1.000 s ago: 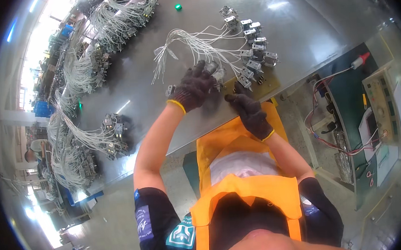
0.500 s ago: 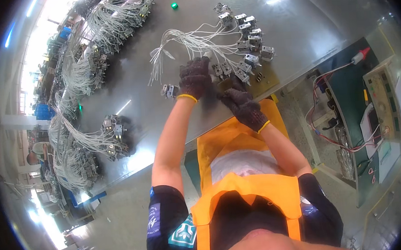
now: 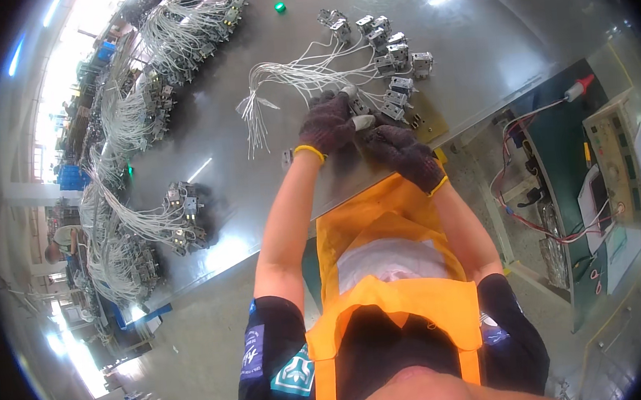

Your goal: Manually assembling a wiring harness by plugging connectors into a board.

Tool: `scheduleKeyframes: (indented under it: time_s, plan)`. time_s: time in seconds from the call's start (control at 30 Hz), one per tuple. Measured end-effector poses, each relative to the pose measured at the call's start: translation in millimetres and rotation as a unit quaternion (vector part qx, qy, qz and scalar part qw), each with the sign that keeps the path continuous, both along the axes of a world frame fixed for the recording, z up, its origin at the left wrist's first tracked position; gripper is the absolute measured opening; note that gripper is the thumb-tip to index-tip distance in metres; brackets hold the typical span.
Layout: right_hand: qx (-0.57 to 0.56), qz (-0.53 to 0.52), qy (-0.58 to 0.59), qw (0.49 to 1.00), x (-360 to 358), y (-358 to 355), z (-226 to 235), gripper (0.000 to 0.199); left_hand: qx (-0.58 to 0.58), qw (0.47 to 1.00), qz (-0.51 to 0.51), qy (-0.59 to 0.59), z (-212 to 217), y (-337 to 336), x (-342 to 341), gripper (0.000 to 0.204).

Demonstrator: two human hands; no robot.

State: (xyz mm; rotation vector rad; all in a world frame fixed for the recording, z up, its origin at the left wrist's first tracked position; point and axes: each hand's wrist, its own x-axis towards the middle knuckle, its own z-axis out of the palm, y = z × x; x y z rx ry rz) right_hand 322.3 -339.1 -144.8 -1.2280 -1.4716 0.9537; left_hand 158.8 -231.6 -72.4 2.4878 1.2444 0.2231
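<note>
My left hand (image 3: 328, 124), in a dark knitted glove with pale fingertips, is bent closed at the near side of a bundle of white wires (image 3: 304, 73). A small metal-cased part (image 3: 359, 106) sits right by its fingertips. My right hand (image 3: 406, 153), gloved alike, has its fingers curled together just to the right, beside a brass-coloured plate (image 3: 431, 116). What either hand grips is hidden. Several metal-cased parts (image 3: 398, 53) fan out at the wires' right ends. Another such part (image 3: 287, 158) lies partly behind my left wrist.
Heaps of similar wired parts (image 3: 118, 117) line the table's left side, with one bunch (image 3: 184, 209) nearer. A green round button (image 3: 280, 7) is at the far side of the metal table (image 3: 487, 32). On the right stand a control box (image 3: 614, 150) and a red-tipped cable (image 3: 577, 89).
Both hands have moved right, the left slightly farther away and the right slightly nearer. The wired parts have shifted a little left. My left wrist now covers more of the loose part beside it.
</note>
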Motion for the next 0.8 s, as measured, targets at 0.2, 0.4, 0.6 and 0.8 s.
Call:
scheduleKeyframes:
  time_s: [0.2,0.4,0.6,0.8]
  plan:
    - [-0.035,-0.020,0.080,0.996,14.3,2.1,23.1,0.023,0.014,0.997,0.059,0.044,-7.5,-8.9,16.9,0.058]
    - [0.084,0.035,0.047,0.995,37.1,20.0,2.1,0.022,0.184,0.982,0.023,-0.032,-35.7,-6.2,18.9,0.058]
    - [0.011,0.028,0.111,0.993,40.3,25.8,7.2,0.021,-0.001,0.994,0.110,-0.010,-15.2,-11.6,28.9,0.063]
    - [-0.070,-0.105,0.295,0.947,35.6,35.6,13.4,0.018,0.023,0.994,0.021,-0.102,-11.4,-28.4,-1.8,0.055]
